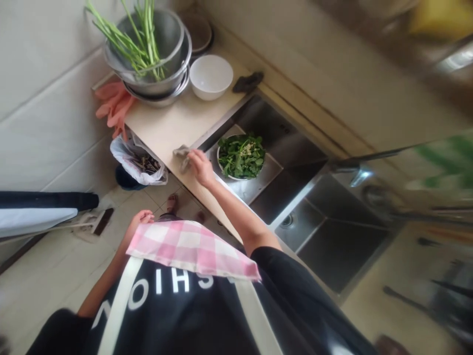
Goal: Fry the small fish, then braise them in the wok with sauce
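Note:
My right hand is closed on a crumpled grey cloth, pressed to the countertop just left of the sink. Close to my apron's pink checked edge, my left hand hangs with its fingers curled loosely together and nothing visible in them. Chopped leafy greens with paler bits on top fill a round container inside the left basin of the metal sink, right of my right hand.
Stacked metal bowls hold green stalks beside a white bowl. Pink rubber gloves hang at the counter's edge above a lined bin. A dark rag lies behind the sink; a faucet overhangs the right basin.

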Demonstrator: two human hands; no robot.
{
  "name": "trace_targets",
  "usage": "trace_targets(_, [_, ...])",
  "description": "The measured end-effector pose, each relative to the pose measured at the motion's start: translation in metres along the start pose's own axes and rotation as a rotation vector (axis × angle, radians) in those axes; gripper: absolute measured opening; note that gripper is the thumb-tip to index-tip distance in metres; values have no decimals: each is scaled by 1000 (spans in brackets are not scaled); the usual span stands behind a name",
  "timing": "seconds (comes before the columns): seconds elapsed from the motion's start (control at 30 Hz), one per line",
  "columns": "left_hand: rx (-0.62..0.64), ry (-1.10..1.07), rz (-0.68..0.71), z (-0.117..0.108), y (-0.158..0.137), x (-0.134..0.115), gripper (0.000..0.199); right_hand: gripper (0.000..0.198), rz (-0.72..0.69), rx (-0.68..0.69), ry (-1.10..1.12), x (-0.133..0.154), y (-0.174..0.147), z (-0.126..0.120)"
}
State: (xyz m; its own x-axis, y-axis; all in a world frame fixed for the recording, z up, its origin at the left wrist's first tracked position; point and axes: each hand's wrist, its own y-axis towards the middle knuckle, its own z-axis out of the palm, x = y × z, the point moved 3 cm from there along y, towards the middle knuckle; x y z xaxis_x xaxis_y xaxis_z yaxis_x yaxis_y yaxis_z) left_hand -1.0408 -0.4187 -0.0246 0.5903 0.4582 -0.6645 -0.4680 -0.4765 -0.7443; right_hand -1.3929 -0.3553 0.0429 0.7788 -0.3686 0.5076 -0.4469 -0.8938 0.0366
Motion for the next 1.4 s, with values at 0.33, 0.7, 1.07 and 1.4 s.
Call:
trace_targets(0.33, [-45,-95,-59,-40,18,16,56,45,278,-127,-246,-74,104,-15])
trace_targets(0.7, [-18,-45,-9,-55,52,-3,58,44,44,-128,97,-2,59,36])
trace_targets(1.07, [54,137,206,-73,28,-76,45,56,139,-68,-178,16,148,66])
trace_targets(1.4, [209,842,1150,28,63,-240,41,41,16,63,-147,46,-3,51])
